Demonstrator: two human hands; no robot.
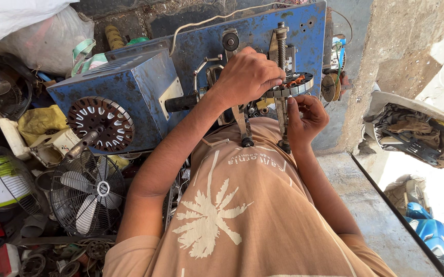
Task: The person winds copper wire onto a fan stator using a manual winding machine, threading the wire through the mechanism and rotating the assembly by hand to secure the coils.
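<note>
The fan stator, ringed with copper windings, sits on the spindle of the blue winding machine, right of centre. Nearest, the right hand pinches its lower rim from beneath; above, the left hand grips its top. Far left, a table fan lies among scrap.

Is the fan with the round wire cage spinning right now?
No, the table fan lies among the clutter beside the person with its pale blades sharp and unblurred, so it is not turning.
</note>
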